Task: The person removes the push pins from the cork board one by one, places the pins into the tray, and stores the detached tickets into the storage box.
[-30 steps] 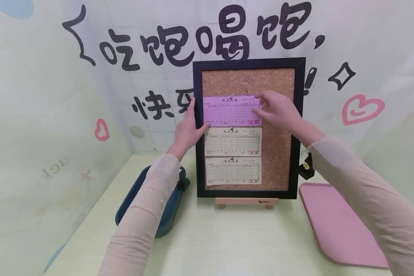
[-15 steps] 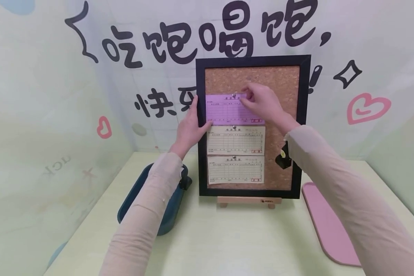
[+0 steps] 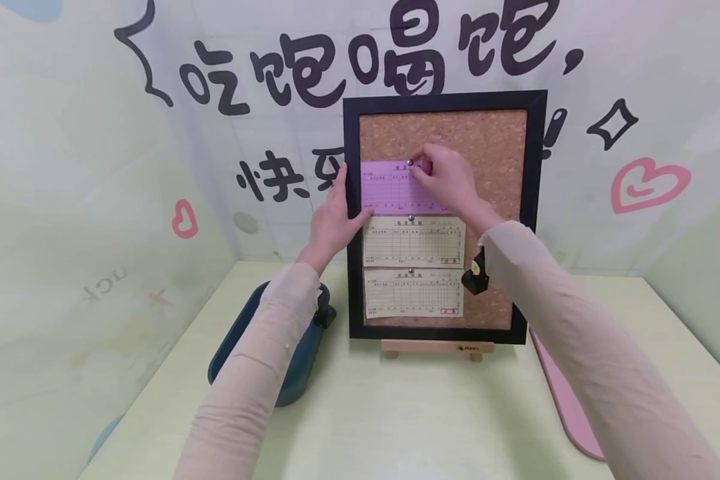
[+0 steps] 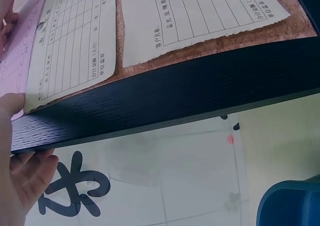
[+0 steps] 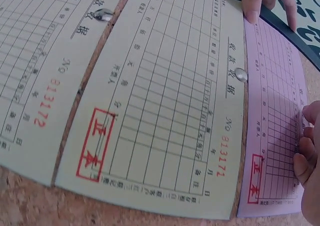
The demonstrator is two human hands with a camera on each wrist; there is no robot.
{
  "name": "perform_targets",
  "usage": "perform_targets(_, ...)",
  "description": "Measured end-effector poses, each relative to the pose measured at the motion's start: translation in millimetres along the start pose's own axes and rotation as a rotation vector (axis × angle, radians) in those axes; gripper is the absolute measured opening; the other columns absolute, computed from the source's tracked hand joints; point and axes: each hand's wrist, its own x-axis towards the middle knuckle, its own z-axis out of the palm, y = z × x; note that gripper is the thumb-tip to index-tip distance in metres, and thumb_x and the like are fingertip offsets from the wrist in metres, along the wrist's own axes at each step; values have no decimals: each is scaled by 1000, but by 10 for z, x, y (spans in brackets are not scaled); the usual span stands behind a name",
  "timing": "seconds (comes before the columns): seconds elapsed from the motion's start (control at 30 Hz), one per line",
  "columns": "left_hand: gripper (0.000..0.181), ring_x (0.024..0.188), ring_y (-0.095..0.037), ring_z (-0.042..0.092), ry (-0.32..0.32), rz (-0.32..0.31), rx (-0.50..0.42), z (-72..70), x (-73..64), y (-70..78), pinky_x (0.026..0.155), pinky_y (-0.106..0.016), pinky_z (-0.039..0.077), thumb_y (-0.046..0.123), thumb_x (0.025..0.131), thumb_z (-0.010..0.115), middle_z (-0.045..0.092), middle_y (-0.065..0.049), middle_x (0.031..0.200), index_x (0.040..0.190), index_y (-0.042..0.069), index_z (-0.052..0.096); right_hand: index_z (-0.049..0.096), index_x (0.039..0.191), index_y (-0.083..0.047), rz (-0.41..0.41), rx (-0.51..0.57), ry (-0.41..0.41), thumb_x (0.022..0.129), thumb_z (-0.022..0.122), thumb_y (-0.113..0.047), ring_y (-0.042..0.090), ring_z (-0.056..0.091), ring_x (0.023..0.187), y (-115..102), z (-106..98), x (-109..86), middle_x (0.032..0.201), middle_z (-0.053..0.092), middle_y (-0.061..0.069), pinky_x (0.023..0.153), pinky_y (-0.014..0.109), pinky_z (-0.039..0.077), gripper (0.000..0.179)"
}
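Note:
A cork board (image 3: pixel 498 173) in a black frame (image 3: pixel 355 267) leans upright on a small wooden easel (image 3: pixel 438 347). My left hand (image 3: pixel 333 223) grips the frame's left side, thumb in front over the purple receipt's edge and fingers behind. With thumb and fingertips, my right hand (image 3: pixel 453 183) pinches at a silver thumbtack (image 3: pixel 411 163) on the top edge of the purple receipt (image 3: pixel 387 190), covering its upper right part. Below it hang two cream receipts, the middle one (image 5: pixel 150 96) and the lower one (image 4: pixel 200 16), each with a tack at its top.
A dark blue tray (image 3: pixel 294 373) stands on the table at the left, partly behind my left forearm. At the right lies a pink tray (image 3: pixel 570 407), mostly covered by my right sleeve. A printed wall covering (image 3: pixel 276 133) rises behind the board.
My right hand has moved left along the purple receipt's top edge, from its right corner to the thumbtack. The left hand keeps its grip on the frame.

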Motion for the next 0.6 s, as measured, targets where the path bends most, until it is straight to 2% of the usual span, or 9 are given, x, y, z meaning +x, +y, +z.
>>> perform_targets(0.33,88,101,-32,55,-8,-12,-2,7,3,0,76,-41,46,35,85,61,32,-17,143,146,12,1,65,98,-6,58,2,93,88,55,-15,19,47,64,-43,73,-3,73,55,6,61,29,33,17)
perform_targets(0.6,88,92,-30,56,-9,-12,-3,1,5,6,72,-40,46,34,86,61,32,-16,143,146,12,1,65,95,-8,114,10,101,86,56,-15,19,50,65,-66,98,14,72,57,4,78,39,36,15)
